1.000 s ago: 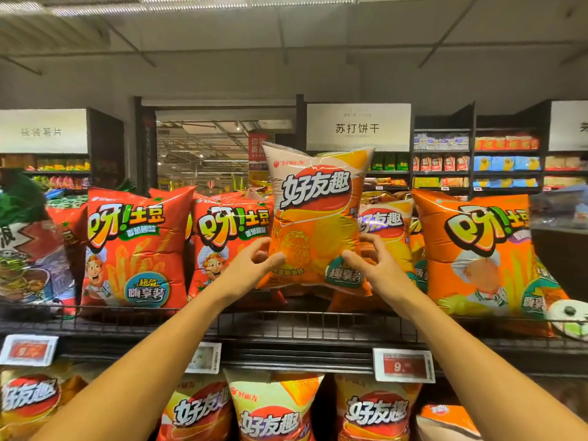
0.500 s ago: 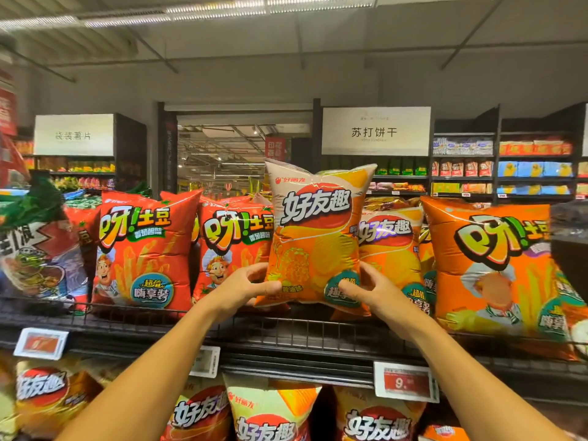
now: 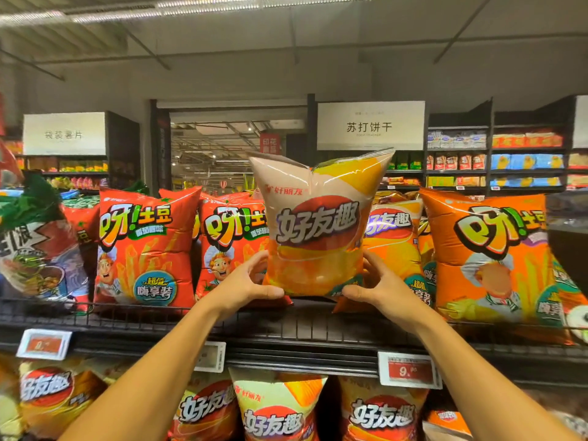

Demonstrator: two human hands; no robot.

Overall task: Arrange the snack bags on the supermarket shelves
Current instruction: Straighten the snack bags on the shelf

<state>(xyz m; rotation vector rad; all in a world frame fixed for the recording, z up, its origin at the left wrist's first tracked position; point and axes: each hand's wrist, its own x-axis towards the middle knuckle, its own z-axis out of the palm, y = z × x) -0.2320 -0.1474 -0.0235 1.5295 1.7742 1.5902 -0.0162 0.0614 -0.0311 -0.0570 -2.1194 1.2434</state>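
Both forearms are bare, with no sleeves, and the left hand (image 3: 246, 286) and right hand (image 3: 383, 289) are ungloved.

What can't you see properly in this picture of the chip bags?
Head view:
- Yellow-orange chip bag covers most of the matching bag behind it.
- Both hands' fingers go behind that bag's lower corners; left hand, right hand.
- White price tag on the left: blurred.
- Green-and-red bag: cut off by the left edge.

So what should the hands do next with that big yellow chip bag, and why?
Probably ease the yellow chip bag straight back and let go. Both the left hand and right hand grip its bottom corners, its base sits at the front of the wire shelf, and a matching bag stands right behind it.
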